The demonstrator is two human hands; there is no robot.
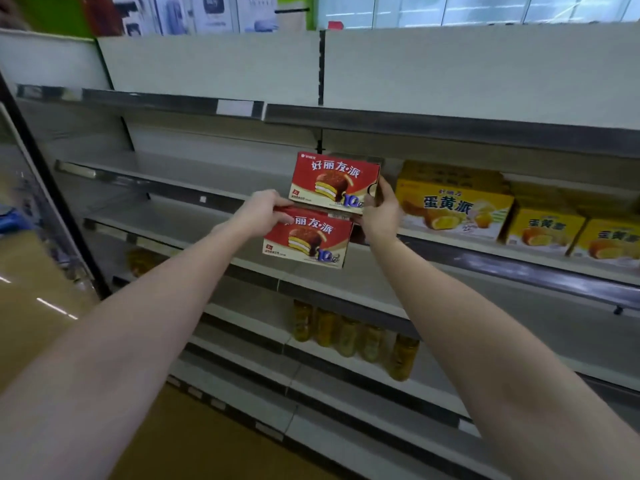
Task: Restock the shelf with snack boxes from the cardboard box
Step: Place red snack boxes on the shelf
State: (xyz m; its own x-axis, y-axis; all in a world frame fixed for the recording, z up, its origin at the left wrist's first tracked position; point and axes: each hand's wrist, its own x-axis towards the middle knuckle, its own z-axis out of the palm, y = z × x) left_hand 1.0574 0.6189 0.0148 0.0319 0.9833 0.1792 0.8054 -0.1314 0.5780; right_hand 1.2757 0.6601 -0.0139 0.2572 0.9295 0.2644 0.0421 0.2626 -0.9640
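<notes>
Two red snack boxes with a chocolate pie picture are held in front of the shelving. My left hand (261, 211) grips the top left of the lower red box (308, 242). My right hand (381, 211) holds the right end of the upper red box (334, 181), which is stacked on the lower one. Both boxes hover at the front edge of the middle shelf (485, 261), just left of the yellow snack boxes (453, 209). The cardboard box is not in view.
More yellow boxes (547, 230) line the same shelf to the right. Bottles of yellow liquid (349, 336) stand on a lower shelf. The shelves to the left and above are bare. A dark upright frame (52, 188) stands at the left, above a tan floor (41, 306).
</notes>
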